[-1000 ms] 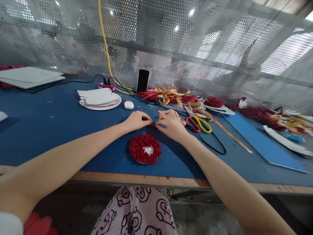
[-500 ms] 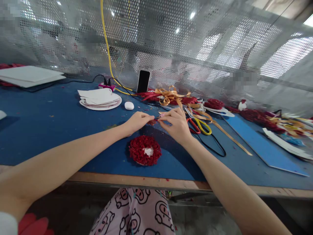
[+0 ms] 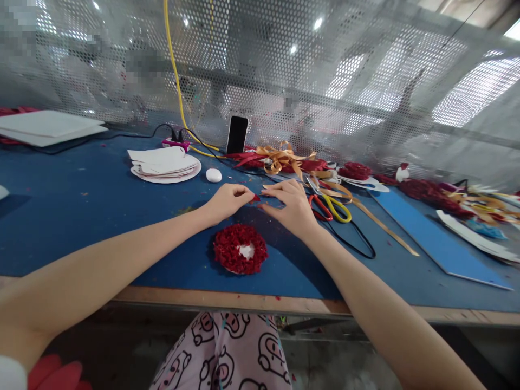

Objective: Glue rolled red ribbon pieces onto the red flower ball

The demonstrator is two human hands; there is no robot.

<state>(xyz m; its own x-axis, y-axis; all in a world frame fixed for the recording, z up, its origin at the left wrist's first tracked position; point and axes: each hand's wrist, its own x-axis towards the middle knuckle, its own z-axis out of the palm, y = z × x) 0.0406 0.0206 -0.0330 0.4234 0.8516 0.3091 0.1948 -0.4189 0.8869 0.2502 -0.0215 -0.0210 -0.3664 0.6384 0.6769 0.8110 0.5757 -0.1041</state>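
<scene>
Between the thumb and fingertips of my left hand [image 3: 226, 203] is a small red ribbon piece [image 3: 255, 199]. My right hand [image 3: 291, 207] hovers just to the right of it, thumb and fingers parted, with nothing visible between them. Below both hands a round ruffled red rosette [image 3: 231, 250] lies flat on the blue tabletop [image 3: 101, 211], a white patch showing off-centre in it. Scissors with one red and one yellow handle [image 3: 337, 208] lie beside my right hand, their blades partly covered by ribbon.
White paper cutouts [image 3: 166, 165], a small white case [image 3: 213, 175] and a propped phone [image 3: 237, 134] stand behind my hands. Gold ribbon [image 3: 284, 157] is heaped at the back. To the right lie a black cord [image 3: 368, 246] and a blue board [image 3: 439, 241]. Perforated sheeting borders the table.
My right hand's fingers have spread and come away from the red piece they were pinching with the left hand. The left hand keeps its pinch; the rosette has not moved.
</scene>
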